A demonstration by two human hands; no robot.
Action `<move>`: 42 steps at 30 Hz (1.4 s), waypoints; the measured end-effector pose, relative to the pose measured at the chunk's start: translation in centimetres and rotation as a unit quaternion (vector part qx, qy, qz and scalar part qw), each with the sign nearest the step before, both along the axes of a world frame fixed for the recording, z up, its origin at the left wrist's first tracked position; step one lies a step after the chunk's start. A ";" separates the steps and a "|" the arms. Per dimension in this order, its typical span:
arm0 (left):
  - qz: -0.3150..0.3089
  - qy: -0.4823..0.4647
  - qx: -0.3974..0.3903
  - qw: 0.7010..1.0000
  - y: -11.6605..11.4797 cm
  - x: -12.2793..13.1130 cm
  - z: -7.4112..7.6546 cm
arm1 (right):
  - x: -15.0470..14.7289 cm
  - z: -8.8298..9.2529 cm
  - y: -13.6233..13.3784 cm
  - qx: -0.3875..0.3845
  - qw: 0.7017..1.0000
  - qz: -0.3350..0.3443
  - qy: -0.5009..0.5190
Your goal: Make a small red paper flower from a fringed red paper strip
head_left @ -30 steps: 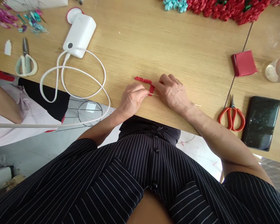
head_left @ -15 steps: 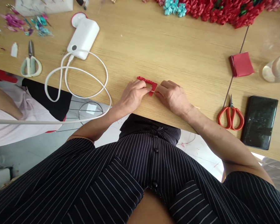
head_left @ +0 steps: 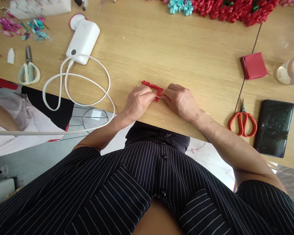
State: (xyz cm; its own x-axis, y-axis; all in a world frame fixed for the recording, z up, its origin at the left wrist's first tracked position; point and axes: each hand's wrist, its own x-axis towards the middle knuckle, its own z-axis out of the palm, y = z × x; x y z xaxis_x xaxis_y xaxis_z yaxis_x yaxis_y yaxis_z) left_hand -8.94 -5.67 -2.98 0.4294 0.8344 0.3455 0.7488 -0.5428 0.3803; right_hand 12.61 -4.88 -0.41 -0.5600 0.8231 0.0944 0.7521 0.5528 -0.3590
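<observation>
Near the front edge of the wooden table (head_left: 127,62), my left hand (head_left: 139,100) and my right hand (head_left: 180,100) face each other with fingertips nearly touching. Between them lies a small red piece (head_left: 159,92), with a thin pale stick (head_left: 158,97) across it. Both hands pinch the stick at its two ends. Just beyond my left fingers lies a crinkled red strip (head_left: 149,84); whether it joins the red piece is unclear.
Left are a white device (head_left: 84,40) with a looped cable and white-handled scissors (head_left: 29,70). Right are red-handled scissors (head_left: 242,122), a black phone (head_left: 274,127), red squares (head_left: 254,65) and a glass (head_left: 290,71). Red flowers (head_left: 232,11) line the back. A person's arm (head_left: 2,114) is at left.
The view has shifted slightly. My fingertips have come a little closer together over the red piece, and both hands keep their pinch.
</observation>
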 end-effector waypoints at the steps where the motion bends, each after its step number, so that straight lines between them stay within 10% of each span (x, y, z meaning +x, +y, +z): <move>1: -0.003 0.000 -0.003 1.000 0.0 0.0 0.1 | 0.0 0.1 0.2 -0.005 1.000 -0.006 -0.001; 42: -0.032 0.073 0.022 0.997 0.3 0.3 -0.1 | 0.5 0.6 0.1 -0.024 0.999 -0.029 -0.037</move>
State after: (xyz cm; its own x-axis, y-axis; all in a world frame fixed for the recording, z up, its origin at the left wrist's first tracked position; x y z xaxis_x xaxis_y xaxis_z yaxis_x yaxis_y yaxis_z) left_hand -8.64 -5.37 -3.06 0.5296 0.7893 0.3107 0.7578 -0.6048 0.2448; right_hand 13.14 -4.80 0.18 -0.5145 0.8574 0.0140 0.8082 0.4903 -0.3262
